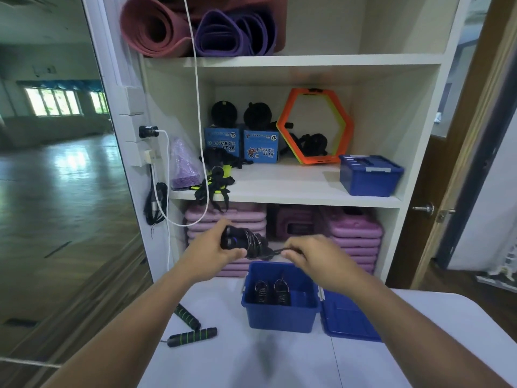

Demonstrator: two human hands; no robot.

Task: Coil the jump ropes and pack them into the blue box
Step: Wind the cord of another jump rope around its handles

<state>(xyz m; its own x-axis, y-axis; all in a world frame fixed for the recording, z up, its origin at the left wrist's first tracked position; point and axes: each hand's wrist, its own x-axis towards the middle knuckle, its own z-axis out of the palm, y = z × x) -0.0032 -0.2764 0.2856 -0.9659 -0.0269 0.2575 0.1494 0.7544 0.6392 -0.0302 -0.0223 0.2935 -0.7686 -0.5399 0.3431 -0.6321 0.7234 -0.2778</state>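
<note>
Jump rope point(247, 243) part-wrapped, held just above the open blue box point(279, 317).
Left hand point(209, 250) grips both handles together; right hand point(313, 256) pinches the cord tail taut. Bundle judged light: handles rigid, cord limp yet springy, liable to unwind, so best held across the wraps. A second rope point(193, 330) lies on the desk point(251, 362).

A black jump rope point(246, 243) is held in the air just above the back rim of the open blue box point(279, 317). Its two handles are gripped side by side in the left hand point(212, 253), the cord is wound tightly round them, and the free end is pinched by the right hand point(310, 256). Two coiled ropes point(261, 294) are stood upright inside the box, towards its left. A green-ringed rope point(193, 336) is left uncoiled on the counter point(251, 359), left of the box.
</note>
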